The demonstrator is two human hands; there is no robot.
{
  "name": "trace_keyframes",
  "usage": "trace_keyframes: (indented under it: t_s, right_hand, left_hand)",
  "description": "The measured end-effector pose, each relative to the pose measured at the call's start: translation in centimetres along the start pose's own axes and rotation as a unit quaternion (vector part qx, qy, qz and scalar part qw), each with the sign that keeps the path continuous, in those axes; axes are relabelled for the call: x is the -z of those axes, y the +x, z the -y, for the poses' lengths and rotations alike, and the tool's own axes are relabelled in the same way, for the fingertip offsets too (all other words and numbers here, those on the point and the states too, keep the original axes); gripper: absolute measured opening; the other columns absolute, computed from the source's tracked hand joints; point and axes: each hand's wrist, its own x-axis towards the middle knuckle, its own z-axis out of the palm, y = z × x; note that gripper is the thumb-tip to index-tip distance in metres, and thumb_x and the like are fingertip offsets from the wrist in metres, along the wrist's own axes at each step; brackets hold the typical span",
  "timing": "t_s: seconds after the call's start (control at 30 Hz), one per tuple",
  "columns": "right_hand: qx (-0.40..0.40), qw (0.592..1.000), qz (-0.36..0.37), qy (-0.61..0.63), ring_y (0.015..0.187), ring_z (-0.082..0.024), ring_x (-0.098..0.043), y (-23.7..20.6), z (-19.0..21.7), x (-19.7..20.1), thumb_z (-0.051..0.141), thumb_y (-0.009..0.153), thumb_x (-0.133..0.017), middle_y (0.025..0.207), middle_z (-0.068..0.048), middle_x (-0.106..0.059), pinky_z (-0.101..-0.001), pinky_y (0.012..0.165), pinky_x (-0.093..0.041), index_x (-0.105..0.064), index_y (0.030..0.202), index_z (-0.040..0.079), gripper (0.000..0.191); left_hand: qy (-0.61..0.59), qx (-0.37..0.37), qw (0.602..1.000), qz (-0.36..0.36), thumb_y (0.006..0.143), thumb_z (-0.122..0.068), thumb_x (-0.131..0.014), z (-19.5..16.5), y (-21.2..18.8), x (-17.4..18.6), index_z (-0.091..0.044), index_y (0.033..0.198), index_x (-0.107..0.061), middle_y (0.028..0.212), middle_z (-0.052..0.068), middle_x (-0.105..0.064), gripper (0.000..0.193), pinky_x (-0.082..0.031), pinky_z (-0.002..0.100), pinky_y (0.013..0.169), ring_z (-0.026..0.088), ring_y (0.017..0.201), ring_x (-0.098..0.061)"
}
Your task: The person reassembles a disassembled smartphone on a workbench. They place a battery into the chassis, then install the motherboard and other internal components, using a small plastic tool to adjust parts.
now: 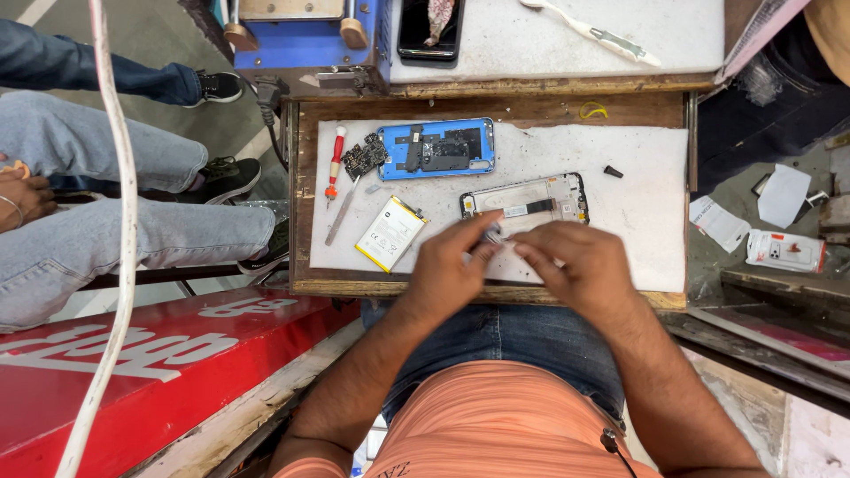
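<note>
The person's orange ribbed shirt (496,425) fills the bottom of the view, with blue denim jeans (505,341) above it and both bare forearms reaching forward to the white work mat (637,190) on the small wooden table (305,221). The left hand (447,265) and right hand (580,265) meet at the near edge of that mat. Their fingertips pinch together around a small silvery part (492,236); it is too small and too covered to tell its kind. Both hands are closed narrow on it, fingers curled.

Just beyond the fingers, touching the mat, lies an opened phone frame (531,199), a pale rectangular shell with dark rim, its inside facing up, showing a black strip across the middle and a bare light-coloured bay. Its near edge is partly hidden by the hands.

Left of the frame on the mat rests a flat white battery with yellow edge (390,234), tilted. Further left lie metal tweezers (340,212) and a red-handled screwdriver (335,164). At the mat's far left sits a blue phone back cover (436,149) holding black plates, with a dark circuit board (364,157) just beside it. A small black cap (613,171) lies at the mat's far right.

Left of the table, other people's jeans-clad legs (133,230) show.
</note>
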Motion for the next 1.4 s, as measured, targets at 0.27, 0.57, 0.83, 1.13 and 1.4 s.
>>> trace_keyframes:
  t_s: [0.27, 0.57, 0.83, 1.13, 1.4]
  right_hand:
    - [-0.155, 0.978, -0.137, 0.036, 0.082, -0.013, -0.072, -0.5, -5.3, 0.9, 0.009, 0.108, -0.07, 0.096, -0.008, -0.076, -0.0267, 0.072, -0.056, -0.076, 0.117, 0.006, 0.012]
    - [-0.046, 0.993, -0.078, -0.072, 0.125, -0.027, -0.061, -0.6, -6.2, -0.9, 0.01, 0.094, -0.077, 0.121, -0.007, -0.075, -0.0421, 0.111, -0.05, -0.078, 0.106, 0.014, 0.013]
    - [-0.01, 0.975, 0.078, -0.206, 0.149, -0.045, -0.028, 0.7, -3.9, -2.5, 0.043, 0.089, -0.075, 0.152, -0.01, -0.052, -0.0671, 0.118, -0.023, -0.075, 0.126, 0.027, 0.04]
    - [-0.048, 0.968, 0.091, -0.229, 0.153, -0.047, -0.015, 1.0, -2.5, -4.0, 0.055, 0.087, -0.071, 0.157, -0.014, -0.044, -0.076, 0.117, -0.014, -0.074, 0.126, 0.033, 0.045]
    - [-0.059, 0.964, 0.103, -0.238, 0.152, -0.047, -0.016, 1.0, -2.8, -4.2, 0.056, 0.087, -0.071, 0.156, -0.015, -0.044, -0.0756, 0.116, -0.017, -0.074, 0.125, 0.033, 0.045]
  left_hand:
    - [-0.06, 0.17, 0.98, 0.084, 0.089, -0.015, -0.08, 3.5, 4.2, 4.6, -0.01, 0.123, -0.071, 0.099, 0.008, -0.075, 0.035, -0.058, 0.029, 0.074, 0.013, 0.083, -0.071]
    - [0.041, 0.11, 0.986, 0.12, 0.086, -0.02, -0.081, 3.6, 6.0, 4.2, -0.012, 0.12, -0.073, 0.101, 0.005, -0.074, 0.036, -0.056, 0.03, 0.071, 0.017, 0.089, -0.068]
    - [0.037, 0.104, 0.987, 0.119, 0.085, -0.021, -0.082, 3.2, 5.7, 4.2, -0.013, 0.118, -0.073, 0.102, 0.004, -0.074, 0.035, -0.056, 0.031, 0.075, 0.018, 0.094, -0.069]
    - [0.034, 0.102, 0.989, 0.102, 0.085, -0.022, -0.081, 3.1, 4.8, 4.1, -0.012, 0.119, -0.07, 0.108, 0.007, -0.074, 0.037, -0.059, 0.034, 0.082, 0.018, 0.093, -0.072]
    - [0.049, 0.122, 0.987, 0.096, 0.086, -0.024, -0.081, 3.3, 4.5, 3.8, -0.013, 0.118, -0.069, 0.095, 0.007, -0.077, 0.036, -0.06, 0.035, 0.081, 0.019, 0.088, -0.074]
